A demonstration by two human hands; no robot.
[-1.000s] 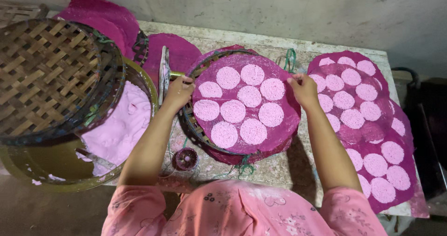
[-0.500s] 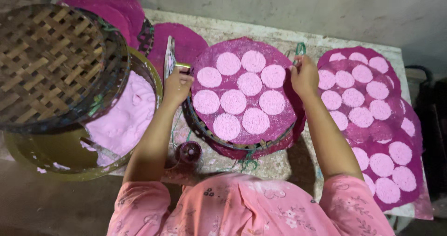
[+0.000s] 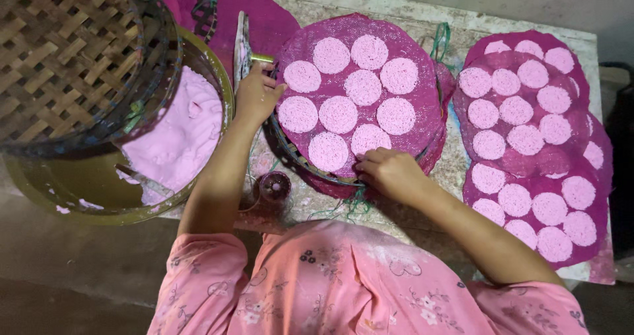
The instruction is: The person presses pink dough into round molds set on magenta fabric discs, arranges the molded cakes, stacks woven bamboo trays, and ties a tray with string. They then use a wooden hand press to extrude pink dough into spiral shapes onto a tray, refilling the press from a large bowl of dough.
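Observation:
A round woven tray (image 3: 290,151) covered with a magenta cloth (image 3: 376,34) lies on the table, and several pale pink discs (image 3: 362,87) sit on the cloth. My left hand (image 3: 255,94) grips the tray's left rim. My right hand (image 3: 389,173) rests on the near rim, fingers pinching the cloth's edge beside a disc.
At right lie overlapping magenta cloths (image 3: 528,143) with several pink discs. At left a yellow-green basin (image 3: 86,199) holds pink dough (image 3: 178,133), partly covered by a woven bamboo basket (image 3: 66,64). A small dark cup (image 3: 273,186) stands near the table's front edge.
My right hand has moved from the tray's far right rim down to its near rim. The left hand stays on the left rim. The camera has come closer.

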